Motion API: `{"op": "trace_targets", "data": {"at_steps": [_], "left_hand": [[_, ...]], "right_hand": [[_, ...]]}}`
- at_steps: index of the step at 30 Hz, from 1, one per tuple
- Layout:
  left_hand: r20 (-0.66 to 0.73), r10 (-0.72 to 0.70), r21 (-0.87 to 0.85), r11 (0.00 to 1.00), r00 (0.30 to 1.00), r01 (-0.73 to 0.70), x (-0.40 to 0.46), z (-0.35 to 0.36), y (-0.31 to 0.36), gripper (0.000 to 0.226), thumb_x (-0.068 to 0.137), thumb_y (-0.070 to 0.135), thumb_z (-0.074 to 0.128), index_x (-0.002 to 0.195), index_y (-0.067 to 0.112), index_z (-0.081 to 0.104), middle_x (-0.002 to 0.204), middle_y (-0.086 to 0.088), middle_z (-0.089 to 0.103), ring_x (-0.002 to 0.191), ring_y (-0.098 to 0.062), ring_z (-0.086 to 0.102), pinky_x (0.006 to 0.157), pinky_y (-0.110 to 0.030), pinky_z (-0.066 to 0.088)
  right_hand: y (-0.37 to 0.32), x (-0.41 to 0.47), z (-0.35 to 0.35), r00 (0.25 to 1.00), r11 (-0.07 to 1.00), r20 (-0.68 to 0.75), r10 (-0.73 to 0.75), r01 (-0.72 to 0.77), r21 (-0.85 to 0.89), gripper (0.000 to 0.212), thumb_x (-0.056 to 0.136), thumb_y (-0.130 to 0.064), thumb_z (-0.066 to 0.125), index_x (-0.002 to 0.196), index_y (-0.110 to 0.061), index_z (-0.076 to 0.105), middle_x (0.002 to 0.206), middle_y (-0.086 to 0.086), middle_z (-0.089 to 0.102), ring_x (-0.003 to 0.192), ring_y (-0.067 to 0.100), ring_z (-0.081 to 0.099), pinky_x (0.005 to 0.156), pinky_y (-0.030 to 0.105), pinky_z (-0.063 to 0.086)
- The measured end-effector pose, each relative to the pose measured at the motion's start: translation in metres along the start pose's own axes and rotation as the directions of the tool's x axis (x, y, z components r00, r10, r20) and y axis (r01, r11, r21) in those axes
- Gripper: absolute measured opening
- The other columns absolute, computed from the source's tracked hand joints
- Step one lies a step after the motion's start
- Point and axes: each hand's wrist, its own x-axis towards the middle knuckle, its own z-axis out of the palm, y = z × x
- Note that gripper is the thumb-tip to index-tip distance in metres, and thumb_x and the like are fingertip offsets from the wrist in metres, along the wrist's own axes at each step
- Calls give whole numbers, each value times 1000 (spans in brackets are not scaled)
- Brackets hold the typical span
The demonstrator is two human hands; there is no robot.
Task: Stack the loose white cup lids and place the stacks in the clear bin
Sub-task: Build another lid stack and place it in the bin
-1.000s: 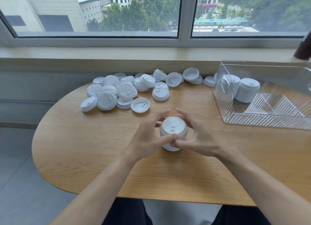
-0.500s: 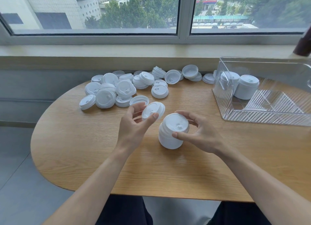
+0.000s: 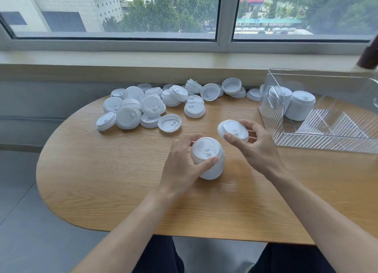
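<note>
A tall stack of white cup lids (image 3: 208, 160) is gripped on its side by the curled fingers of the left hand (image 3: 180, 166) near the middle of the oval wood-grain table (image 3: 102, 180), while a single lid (image 3: 233, 130) is pinched between thumb and fingers of the right hand (image 3: 257, 148) just beside it. Loose lids (image 3: 151, 109) are heaped along the table's far edge below a window sill (image 3: 143, 60), and two finished stacks (image 3: 299, 106) are seen standing inside the clear ribbed bin (image 3: 327, 144) at right; no writing can be read.

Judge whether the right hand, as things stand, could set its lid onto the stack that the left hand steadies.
Probably yes. The right hand holds a single lid beside the stack. The left hand grips the stack's sides, leaving its top mostly bare, with nothing between.
</note>
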Motion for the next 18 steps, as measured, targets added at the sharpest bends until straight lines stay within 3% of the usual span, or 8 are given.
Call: {"op": "trace_targets", "data": {"at_steps": [6, 10, 14, 18], "left_hand": [[57, 4, 104, 995, 998, -10, -1, 8, 3, 73, 74, 66, 79, 136, 32, 57, 129, 23, 60, 121, -5, 49, 98, -35, 50], [82, -1, 109, 994, 997, -8, -1, 6, 0, 81, 71, 67, 81, 140, 36, 51, 130, 25, 59, 122, -3, 51, 98, -30, 49], [100, -58, 19, 998, 993, 56, -4, -5, -14, 108, 68, 60, 89, 157, 31, 35, 145, 20, 52, 131, 0, 50, 105, -22, 42], [143, -52, 12, 999, 988, 51, -9, -14, -21, 91, 72, 64, 80, 150, 31, 47, 140, 22, 57, 129, 3, 53, 103, -32, 50]], "right_hand": [[-3, -5, 9, 1000, 999, 22, -14, 14, -35, 74, 62, -75, 84, 121, -35, 63, 116, -16, 68, 102, -8, 63, 85, 16, 50], [-6, -14, 21, 994, 994, 94, -50, 58, -89, 74, 61, -75, 83, 120, -35, 62, 118, -18, 64, 107, -5, 60, 91, 19, 49], [-7, -22, 35, 986, 980, 140, -92, 115, -164, 71, 66, -64, 88, 122, -31, 62, 120, -17, 60, 111, 2, 58, 94, 19, 46], [-7, -25, 39, 977, 966, 183, -106, 145, -215, 75, 68, -61, 89, 128, -25, 64, 122, -14, 60, 114, 3, 56, 98, 20, 45]]}}
